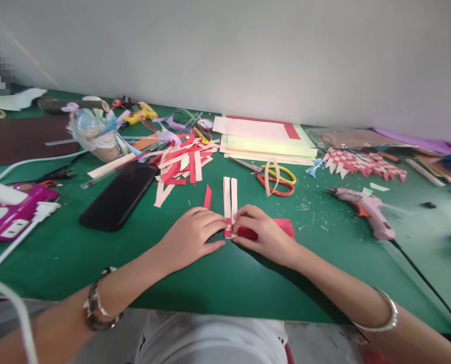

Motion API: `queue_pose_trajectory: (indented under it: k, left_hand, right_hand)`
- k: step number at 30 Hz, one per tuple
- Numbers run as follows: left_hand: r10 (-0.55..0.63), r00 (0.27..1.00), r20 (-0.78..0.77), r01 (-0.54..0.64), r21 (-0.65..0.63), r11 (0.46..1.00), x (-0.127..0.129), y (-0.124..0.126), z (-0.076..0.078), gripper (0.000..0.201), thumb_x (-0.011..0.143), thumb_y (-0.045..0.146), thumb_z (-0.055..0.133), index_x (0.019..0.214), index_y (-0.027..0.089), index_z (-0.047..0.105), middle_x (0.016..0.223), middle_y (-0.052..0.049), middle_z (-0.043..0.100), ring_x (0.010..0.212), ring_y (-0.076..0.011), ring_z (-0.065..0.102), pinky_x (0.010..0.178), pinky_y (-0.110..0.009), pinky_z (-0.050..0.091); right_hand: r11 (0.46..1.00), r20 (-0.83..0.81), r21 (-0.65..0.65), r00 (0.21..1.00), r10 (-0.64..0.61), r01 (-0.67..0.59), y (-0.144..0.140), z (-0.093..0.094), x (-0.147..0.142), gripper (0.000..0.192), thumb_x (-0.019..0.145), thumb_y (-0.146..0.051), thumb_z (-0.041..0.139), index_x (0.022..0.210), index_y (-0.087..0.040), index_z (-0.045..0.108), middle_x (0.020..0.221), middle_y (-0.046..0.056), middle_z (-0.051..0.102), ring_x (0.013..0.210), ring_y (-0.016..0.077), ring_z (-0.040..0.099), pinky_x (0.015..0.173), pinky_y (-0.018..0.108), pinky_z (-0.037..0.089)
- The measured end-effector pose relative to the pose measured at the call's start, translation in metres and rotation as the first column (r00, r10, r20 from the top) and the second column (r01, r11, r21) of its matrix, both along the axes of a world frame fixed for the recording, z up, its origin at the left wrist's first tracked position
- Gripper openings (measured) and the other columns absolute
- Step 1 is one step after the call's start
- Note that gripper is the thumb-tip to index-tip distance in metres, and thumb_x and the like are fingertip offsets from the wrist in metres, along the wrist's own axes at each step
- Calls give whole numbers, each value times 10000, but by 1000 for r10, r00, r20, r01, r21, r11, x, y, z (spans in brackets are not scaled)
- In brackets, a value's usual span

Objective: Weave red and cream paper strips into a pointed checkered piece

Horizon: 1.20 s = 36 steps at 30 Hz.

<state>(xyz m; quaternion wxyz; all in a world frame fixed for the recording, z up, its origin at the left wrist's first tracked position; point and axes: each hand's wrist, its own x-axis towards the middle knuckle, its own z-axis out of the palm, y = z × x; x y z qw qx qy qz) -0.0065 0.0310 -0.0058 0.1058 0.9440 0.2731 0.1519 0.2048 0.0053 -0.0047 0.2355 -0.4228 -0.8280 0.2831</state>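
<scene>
White clothing is showing along the bottom edge, below the green table. Pale paper strips are lying side by side between both hands, red bands crossing their near ends. The left hand is touching their left edge, its thumb and fingers standing apart. The right hand is meeting the right edge, partly covering red paper; whether its fingers are pinching anything, I cannot tell. Scissors are lying beyond.

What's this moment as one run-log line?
left hand: at pale paper strips, left side | right hand: same strips, right side | nearby: scissors, pink glue gun
</scene>
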Motion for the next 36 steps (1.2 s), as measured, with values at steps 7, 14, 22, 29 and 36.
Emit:
queue_pose_trajectory:
  k: [7,14,22,29,36]
  left_hand:
    - [-69,997,-47,72,53,996,-18,-12,-3,362,922,359,403,1220,194,523,1227,-55,576,1149,-187,511,1065,-406,246]
    - [-75,996,-50,76,20,997,-15,-14,1,341,869,311,473,1170,178,563,1201,-77,585,1114,-222,523,1053,-458,260]
    - [49,998,-29,-50,-53,997,-10,-9,5,350,857,381,508,1144,184,538,1114,-70,582,1003,-214,533,930,-387,388]
    - [179,983,-52,-185,-153,971,11,-4,6,439,774,333,619,1162,145,533,1011,-80,552,925,-233,520,780,-369,453]
    - [204,979,-19,-205,-159,966,16,-1,6,306,797,318,580,1052,149,570,956,-68,556,893,-225,533,766,-363,448]
  right_hand:
    - [1000,-13,-4,1000,-20,20,1,-2,-2,25,808,-211,570,827,-194,568,955,47,509,892,150,507,828,316,452]
    - [1000,-15,22,1000,-18,19,1,-4,-1,26,806,-208,569,831,-204,563,944,47,524,893,161,514,813,330,461]
    - [1000,-8,26,1000,-9,9,0,-3,-1,41,809,-218,566,846,-205,556,946,49,515,900,167,510,817,332,459]
    - [999,-34,7,998,-48,48,2,-6,-2,322,786,-234,585,1095,-211,498,1045,68,484,941,176,516,840,360,474]
    - [998,-25,22,998,-50,51,1,-6,-3,238,799,-238,567,1032,-198,537,1022,72,489,941,175,520,846,360,475]
